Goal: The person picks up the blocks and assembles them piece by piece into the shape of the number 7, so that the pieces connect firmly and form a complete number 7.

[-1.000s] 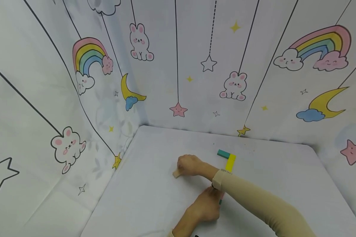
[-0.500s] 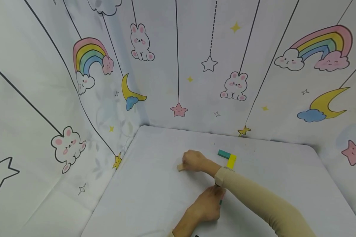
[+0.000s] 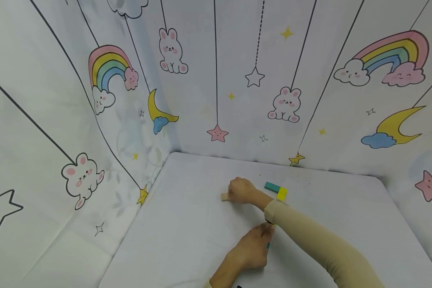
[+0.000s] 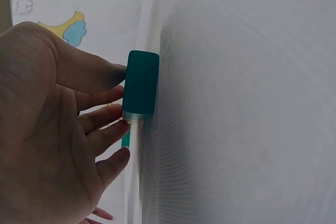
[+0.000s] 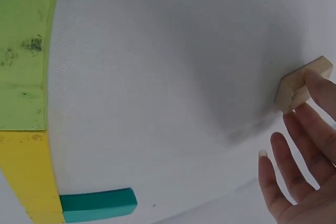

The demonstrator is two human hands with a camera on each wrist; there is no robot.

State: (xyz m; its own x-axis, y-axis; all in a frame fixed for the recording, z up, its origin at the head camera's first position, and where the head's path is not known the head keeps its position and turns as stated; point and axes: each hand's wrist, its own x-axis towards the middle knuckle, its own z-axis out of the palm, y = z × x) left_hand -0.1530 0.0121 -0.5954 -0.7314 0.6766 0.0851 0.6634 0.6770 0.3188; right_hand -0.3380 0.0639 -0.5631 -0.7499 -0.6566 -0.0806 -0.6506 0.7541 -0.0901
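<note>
My right hand (image 3: 242,191) pinches a plain wooden block (image 5: 297,85) between thumb and fingers, just above the white table. The block's end pokes out to the left of the hand in the head view. Lower down, my left hand (image 3: 250,250) lies against a line of coloured blocks. Its thumb and fingertips touch one side of a dark green block (image 4: 140,83) in the left wrist view. Light green (image 5: 22,72) and yellow (image 5: 29,169) blocks continue the line, and a teal block (image 5: 98,204) turns off at its far end. My right sleeve covers part of the line.
The white tabletop (image 3: 173,224) runs back to a fabric wall (image 3: 198,100) printed with rainbows, rabbits, moons and stars. My right forearm (image 3: 320,248) crosses over the block line, with the left hand beneath it.
My right hand has moved right and away from me with the wooden block, which has turned to lie more level. The left hand stays nearly in place by the line.
</note>
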